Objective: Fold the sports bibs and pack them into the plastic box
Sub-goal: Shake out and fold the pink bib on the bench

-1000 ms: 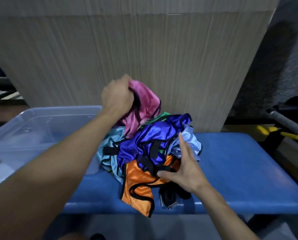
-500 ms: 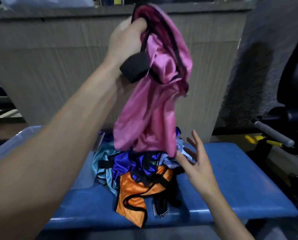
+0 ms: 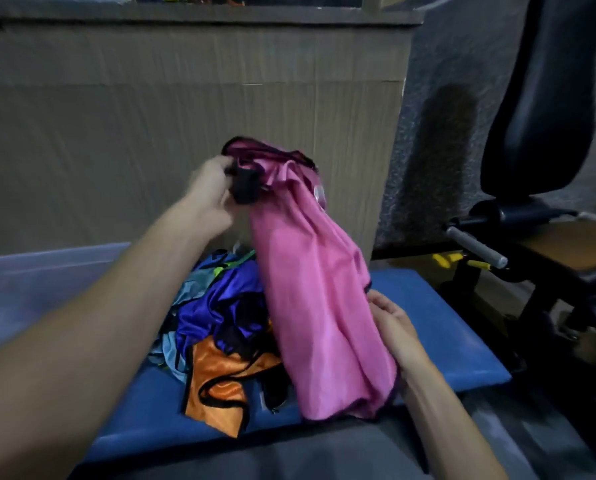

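Since half a second ago my left hand (image 3: 209,183) has dropped from up near the counter top to mid-frame, and the pink bib (image 3: 319,289) came down with it; my right hand (image 3: 395,323) has moved in from open air onto the bib's right side.

Pink bib hangs with long axis running top-left to bottom-right, top bunched at my left hand, hem end pointing down toward me over the blue bench pad (image 3: 438,323). My left fingers are curled tight around the bunched top and its black strap. Right hand: fingers lie against the cloth's right edge, tips hidden behind the fabric, so can't tell if they pinch it or only touch.

Frame is motion-blurred. Bib's lower hem covers part of the pile of bibs (image 3: 220,317) and the pad edge. Plastic box (image 3: 29,271) at left is cut off by the frame and partly blocked by my left forearm.

Bib is matte pink, black piping along the edges, creased lengthwise. Pile under it shows shiny purple, orange, light blue pieces with black trim.
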Tool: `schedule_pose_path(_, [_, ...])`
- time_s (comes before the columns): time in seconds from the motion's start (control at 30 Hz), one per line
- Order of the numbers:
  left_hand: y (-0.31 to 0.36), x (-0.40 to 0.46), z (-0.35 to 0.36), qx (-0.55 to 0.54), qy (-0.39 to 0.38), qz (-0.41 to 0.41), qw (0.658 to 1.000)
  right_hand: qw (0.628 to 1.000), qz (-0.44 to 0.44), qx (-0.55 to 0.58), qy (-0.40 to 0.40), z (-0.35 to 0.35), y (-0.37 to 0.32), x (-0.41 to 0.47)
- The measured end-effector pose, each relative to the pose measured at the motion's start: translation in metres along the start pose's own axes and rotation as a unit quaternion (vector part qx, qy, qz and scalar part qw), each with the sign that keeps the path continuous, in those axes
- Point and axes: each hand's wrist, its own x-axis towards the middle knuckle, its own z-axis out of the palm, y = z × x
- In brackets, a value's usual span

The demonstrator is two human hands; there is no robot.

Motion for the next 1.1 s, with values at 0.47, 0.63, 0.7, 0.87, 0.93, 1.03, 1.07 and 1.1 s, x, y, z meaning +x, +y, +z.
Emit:
schedule_pose_path(0.47, [-0.177, -0.172, -0.07, 0.603, -0.339, 0.148, 0.707, 0.961, 0.155, -0.221, -0.059, -0.007, 0.047, 0.014])
schedule_pose_path(0.63, [-0.198, -0.17, -0.083, 0.771, -0.352, 0.12, 0.518, 0.973, 0.105, -0.201, -0.043, 0.004, 0.055, 0.015])
schedule_pose_path(0.7, [-0.204, -0.161, -0.088, 0.78, -0.343, 0.129, 0.507, 0.978, 0.093, -0.185, -0.034, 0.012, 0.058, 0.022])
schedule_pose_path(0.87, [-0.221, -0.129, -0.086, 0.742, -0.301, 0.205, 0.563, 0.983, 0.067, -0.169, -0.018, 0.033, 0.069, 0.058])
schedule_pose_path(0.93, [-0.22, -0.115, -0.087, 0.707, -0.306, 0.215, 0.6, 0.984, 0.08, -0.16, -0.004, 0.035, 0.073, 0.066])
schedule_pose_path(1.03, [-0.219, -0.101, -0.096, 0.637, -0.314, 0.206, 0.673, 0.988, 0.107, -0.112, 0.014, 0.033, 0.076, 0.071])
schedule_pose_path(1.07, [-0.219, -0.099, -0.098, 0.616, -0.303, 0.189, 0.702, 0.989, 0.109, -0.101, 0.023, 0.032, 0.076, 0.069])
schedule_pose_path(1.1, [-0.217, -0.099, -0.098, 0.597, -0.285, 0.161, 0.732, 0.989, 0.107, -0.099, 0.036, 0.029, 0.077, 0.069])
